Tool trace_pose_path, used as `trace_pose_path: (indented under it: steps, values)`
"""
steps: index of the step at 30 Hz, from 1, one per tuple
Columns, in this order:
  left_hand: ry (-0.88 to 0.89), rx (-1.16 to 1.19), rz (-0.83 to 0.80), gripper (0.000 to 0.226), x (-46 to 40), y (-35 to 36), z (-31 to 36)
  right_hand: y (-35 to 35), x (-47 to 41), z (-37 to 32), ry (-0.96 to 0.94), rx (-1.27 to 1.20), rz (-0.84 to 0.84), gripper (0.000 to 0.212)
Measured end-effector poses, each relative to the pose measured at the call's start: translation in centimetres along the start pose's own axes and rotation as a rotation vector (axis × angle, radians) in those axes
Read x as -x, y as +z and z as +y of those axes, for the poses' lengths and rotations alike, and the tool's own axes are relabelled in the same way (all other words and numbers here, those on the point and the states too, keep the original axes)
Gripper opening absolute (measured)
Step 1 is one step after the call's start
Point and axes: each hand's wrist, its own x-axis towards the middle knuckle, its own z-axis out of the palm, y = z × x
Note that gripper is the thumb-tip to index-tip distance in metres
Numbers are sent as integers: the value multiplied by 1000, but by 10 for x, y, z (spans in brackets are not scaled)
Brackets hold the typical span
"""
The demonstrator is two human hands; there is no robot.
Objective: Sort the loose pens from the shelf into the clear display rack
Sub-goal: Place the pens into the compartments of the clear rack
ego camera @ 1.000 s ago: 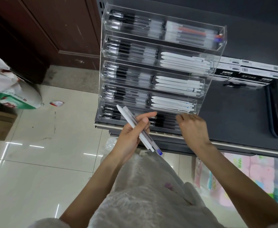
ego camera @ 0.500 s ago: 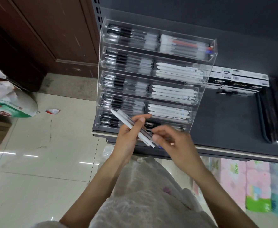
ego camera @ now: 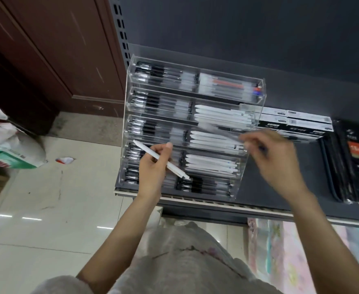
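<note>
Head camera looks down at two bare hands in front of a clear display rack [ego camera: 129,124] that stands on a dark shelf [ego camera: 280,187]. Rows of the rack hold black-and-clear pens on the left side and white pens on the right side.

Left hand [ego camera: 153,168] holds one white pen [ego camera: 160,159]. Its grip is narrow, with the thumb and fingers curled round the middle of the pen. This pen is tilted, with one end up and to the left and the other end down and to the right, in front of the lower rows of the rack.

Right hand [ego camera: 274,162] is up by the right side of the rack, near the middle rows. It is blurry. Its fingers pinch a clear pen [ego camera: 223,131] that stretches to the left across the front of the white pens. A dark tip sticks out past the fingers on the right.

Flat boxes [ego camera: 297,122] lie on the shelf just beside the rack, on its right. Dark packs [ego camera: 354,162] lie farther right. Below is a pale tiled floor [ego camera: 47,219] with a white and green bag [ego camera: 10,153] on it.
</note>
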Motion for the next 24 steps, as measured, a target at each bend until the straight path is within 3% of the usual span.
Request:
trace_pose_path:
  steps: [3, 7, 15, 24]
  values:
    - [16, -6, -11, 32, -12, 5, 8, -13, -44, 10, -49, 88, 202, 16]
    - [41, -5, -12, 37, -17, 19, 16, -6, -99, 20, -67, 167, 282, 19]
    - [21, 25, -12, 35, -20, 32, 16, 5, -141, 25, -35, 325, 81, 20]
    - [21, 38, 2, 27, -21, 35, 11, 3, -128, 17, -48, 285, 162, 27]
